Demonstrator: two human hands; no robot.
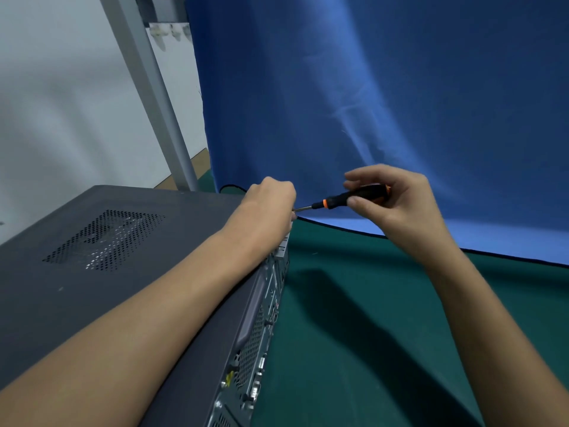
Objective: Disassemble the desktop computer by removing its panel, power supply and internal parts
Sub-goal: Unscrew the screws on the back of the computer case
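Observation:
A dark grey desktop computer case (101, 272) lies on its side on the green table, its perforated side panel (104, 238) facing up and its rear ports (255, 331) facing right. My left hand (271, 201) curls over the case's far rear corner, where the screwdriver tip meets it; what its fingers hold is hidden. My right hand (394, 201) grips a black and orange screwdriver (348, 198) by the handle, with the shaft pointing left into that corner.
A blue cloth backdrop (369, 103) hangs behind the table and drapes onto the green mat (385, 318). A grey metal post (154, 97) slants up at the back left in front of a white wall.

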